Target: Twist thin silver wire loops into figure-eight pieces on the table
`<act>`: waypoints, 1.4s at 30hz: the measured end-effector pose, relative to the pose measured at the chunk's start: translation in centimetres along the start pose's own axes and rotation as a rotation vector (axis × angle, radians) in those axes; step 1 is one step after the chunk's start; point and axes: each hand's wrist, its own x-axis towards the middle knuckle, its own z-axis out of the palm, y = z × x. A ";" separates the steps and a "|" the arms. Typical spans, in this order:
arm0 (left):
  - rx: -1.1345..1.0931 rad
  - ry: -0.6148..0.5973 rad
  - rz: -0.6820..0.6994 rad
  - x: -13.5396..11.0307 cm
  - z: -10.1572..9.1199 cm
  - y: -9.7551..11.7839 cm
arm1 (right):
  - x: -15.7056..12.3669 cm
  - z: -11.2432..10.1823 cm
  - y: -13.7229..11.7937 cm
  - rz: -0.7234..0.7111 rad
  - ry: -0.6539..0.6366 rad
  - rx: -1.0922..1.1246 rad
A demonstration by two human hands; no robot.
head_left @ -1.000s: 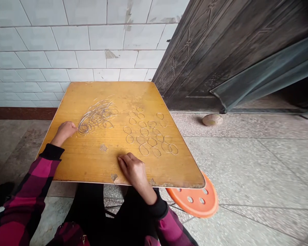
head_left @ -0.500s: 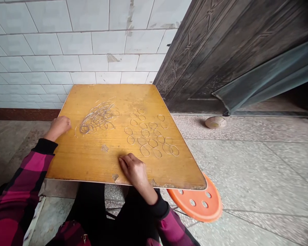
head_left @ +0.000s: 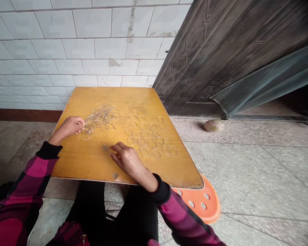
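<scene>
A tangled heap of thin wire pieces (head_left: 100, 118) lies on the left half of a small yellow wooden table (head_left: 92, 164). Several separate wire loops (head_left: 149, 138) are laid out flat on the right half. My left hand (head_left: 71, 125) rests at the heap's near left edge, fingers curled and pinched on a wire there. My right hand (head_left: 125, 158) hovers low over the table's middle, fingers loosely bent and apart, nothing seen in it, just left of the laid-out loops.
A white tiled wall (head_left: 66, 51) stands behind the table and a dark carved door (head_left: 233, 51) to the right. An orange plastic stool (head_left: 202, 201) pokes out under the table's near right corner. A small round object (head_left: 213, 125) lies on the stone floor.
My left hand came back from the table's left edge onto the wire heap. My right hand moved forward and left from the near edge toward the table's middle.
</scene>
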 end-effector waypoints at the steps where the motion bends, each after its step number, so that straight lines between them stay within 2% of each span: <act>1: -0.046 -0.006 -0.010 0.0 0.4 0.3 | 1.2 0.4 -0.2 -0.021 0.014 0.039; 4: -0.197 -0.026 -0.051 -0.3 1.5 0.9 | 4.7 2.8 0.0 -0.041 -0.012 0.160; 6: -0.308 -0.048 -0.084 -0.6 2.1 0.9 | 6.2 4.6 0.3 -0.003 -0.043 0.233; 8: -0.427 -0.069 -0.120 -0.9 2.6 0.8 | 6.9 6.0 0.5 0.008 -0.024 0.296; 11: -0.607 -0.089 -0.174 -1.2 3.6 0.5 | 6.9 7.0 0.7 -0.005 0.014 0.353; 15: -0.754 -0.106 -0.217 -1.6 5.6 0.3 | 6.7 6.8 0.9 -0.021 0.030 0.347; 20: -0.824 -0.070 -0.152 -1.8 7.8 0.4 | 6.7 6.4 1.0 0.009 0.047 0.336; 23: -0.840 -0.021 -0.120 -1.6 8.4 0.4 | 6.6 6.1 1.4 0.067 0.091 0.425; 26: -0.828 -0.011 -0.121 -1.3 8.7 0.1 | 6.4 5.6 1.9 0.140 0.188 0.567; 29: -0.798 -0.013 -0.127 -1.3 9.0 0.0 | 6.1 4.9 2.2 -0.005 0.289 0.586; 32: -0.787 -0.029 -0.124 -1.4 8.9 0.0 | 5.8 4.6 2.2 -0.164 0.296 0.579; 34: -0.797 -0.070 -0.132 -1.7 8.7 -0.1 | 5.8 4.7 2.2 -0.098 0.273 0.687; 38: -0.790 -0.221 -0.102 -2.3 8.3 -0.3 | 6.4 5.1 2.5 0.237 0.223 1.142; 40: -0.707 -0.259 -0.037 -2.5 8.4 -0.4 | 6.8 5.1 2.6 0.342 0.216 1.342; 42: -0.540 -0.233 0.059 -2.6 8.9 -0.7 | 7.1 4.9 2.6 0.378 0.220 1.471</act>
